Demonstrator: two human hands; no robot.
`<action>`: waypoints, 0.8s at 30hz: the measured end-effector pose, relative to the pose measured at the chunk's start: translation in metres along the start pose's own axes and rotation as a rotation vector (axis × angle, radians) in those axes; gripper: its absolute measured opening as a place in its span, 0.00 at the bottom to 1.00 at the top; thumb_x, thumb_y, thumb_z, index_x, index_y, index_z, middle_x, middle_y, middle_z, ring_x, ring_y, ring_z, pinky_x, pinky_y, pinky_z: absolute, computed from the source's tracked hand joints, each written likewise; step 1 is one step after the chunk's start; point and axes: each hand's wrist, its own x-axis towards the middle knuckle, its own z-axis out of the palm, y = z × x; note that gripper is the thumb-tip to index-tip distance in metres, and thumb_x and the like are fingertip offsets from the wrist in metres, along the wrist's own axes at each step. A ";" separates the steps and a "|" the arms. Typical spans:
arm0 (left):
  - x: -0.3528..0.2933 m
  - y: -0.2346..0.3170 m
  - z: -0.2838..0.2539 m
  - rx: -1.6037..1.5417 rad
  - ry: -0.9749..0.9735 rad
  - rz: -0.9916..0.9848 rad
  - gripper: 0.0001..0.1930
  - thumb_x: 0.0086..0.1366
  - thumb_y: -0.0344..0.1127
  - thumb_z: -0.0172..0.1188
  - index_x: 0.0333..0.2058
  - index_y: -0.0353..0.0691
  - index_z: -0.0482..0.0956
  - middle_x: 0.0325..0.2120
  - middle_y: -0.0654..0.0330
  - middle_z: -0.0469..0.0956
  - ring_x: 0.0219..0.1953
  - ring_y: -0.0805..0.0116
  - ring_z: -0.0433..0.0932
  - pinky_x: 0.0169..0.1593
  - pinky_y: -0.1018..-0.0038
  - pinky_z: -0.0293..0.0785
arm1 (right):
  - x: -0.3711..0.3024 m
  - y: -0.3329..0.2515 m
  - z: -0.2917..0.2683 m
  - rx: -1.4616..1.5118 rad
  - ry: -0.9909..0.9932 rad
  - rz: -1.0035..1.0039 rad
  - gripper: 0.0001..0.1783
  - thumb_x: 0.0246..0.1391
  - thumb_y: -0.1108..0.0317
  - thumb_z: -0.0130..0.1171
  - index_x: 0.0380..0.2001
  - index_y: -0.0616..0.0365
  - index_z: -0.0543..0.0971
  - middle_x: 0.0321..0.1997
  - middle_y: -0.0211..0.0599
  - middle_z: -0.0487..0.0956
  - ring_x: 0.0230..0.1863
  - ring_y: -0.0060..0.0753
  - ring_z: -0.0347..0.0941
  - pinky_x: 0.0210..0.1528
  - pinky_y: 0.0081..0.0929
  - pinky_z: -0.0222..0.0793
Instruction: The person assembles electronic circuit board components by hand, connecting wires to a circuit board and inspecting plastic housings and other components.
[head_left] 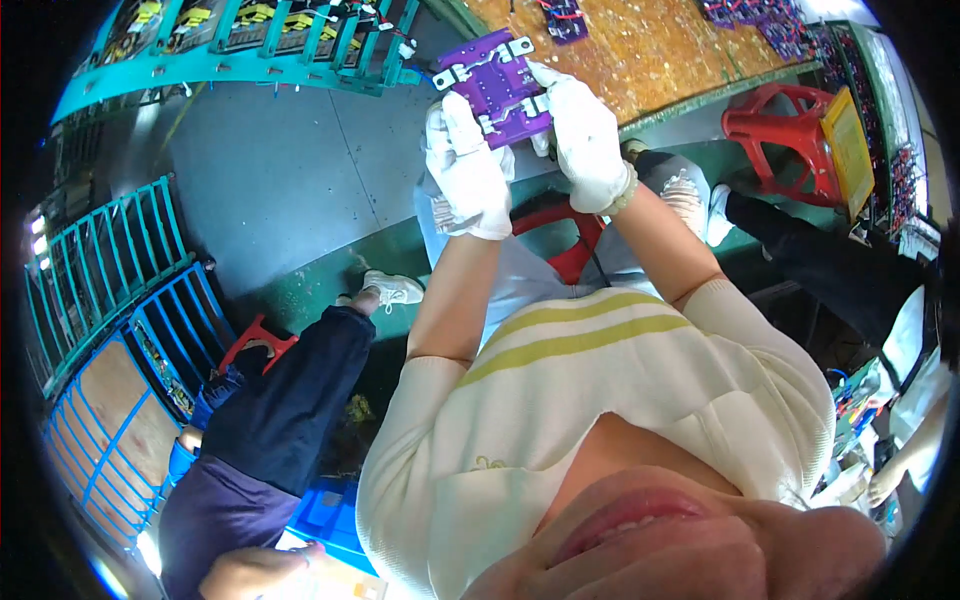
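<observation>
A purple circuit board (497, 88) with metal brackets at its corners is held up in front of me, off the near left corner of the wooden workbench (640, 60). My left hand (466, 178), in a white glove, grips the board's lower left edge, thumb on top. Along the right edge, my white-gloved right hand (588, 140) closes on the board, fingers partly hidden beneath it. Another small purple board (566, 20) with red wires lies on the bench just beyond.
A teal rack (230, 72) with yellow-topped parts stands at the far left. Purple boards (760, 22) are heaped at the bench's far right. Red stools (785, 140) stand by the bench and near me. Other people sit close by on both sides, with blue crates (335, 520) at left.
</observation>
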 end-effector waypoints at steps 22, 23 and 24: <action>0.000 0.010 -0.034 -0.744 -0.986 -0.663 0.17 0.63 0.48 0.46 0.41 0.40 0.69 0.18 0.64 0.67 0.13 0.75 0.62 0.16 0.78 0.58 | 0.030 -0.040 -0.042 -0.484 -0.626 -0.457 0.15 0.42 0.72 0.59 0.38 0.58 0.74 0.39 0.45 0.75 0.43 0.49 0.71 0.47 0.39 0.65; 0.011 -0.001 -0.042 -0.853 -1.031 -0.805 0.18 0.63 0.49 0.46 0.40 0.40 0.69 0.16 0.65 0.62 0.12 0.75 0.57 0.16 0.77 0.53 | 0.032 -0.037 -0.040 -0.524 -0.573 -0.497 0.14 0.42 0.72 0.58 0.36 0.58 0.74 0.35 0.44 0.75 0.38 0.48 0.72 0.41 0.39 0.67; 0.013 -0.004 -0.045 -0.980 -0.989 -0.900 0.16 0.61 0.48 0.47 0.37 0.41 0.69 0.17 0.65 0.61 0.13 0.76 0.57 0.17 0.79 0.52 | 0.031 -0.035 -0.034 -0.557 -0.527 -0.541 0.13 0.42 0.72 0.57 0.35 0.58 0.74 0.32 0.44 0.75 0.34 0.48 0.72 0.35 0.38 0.69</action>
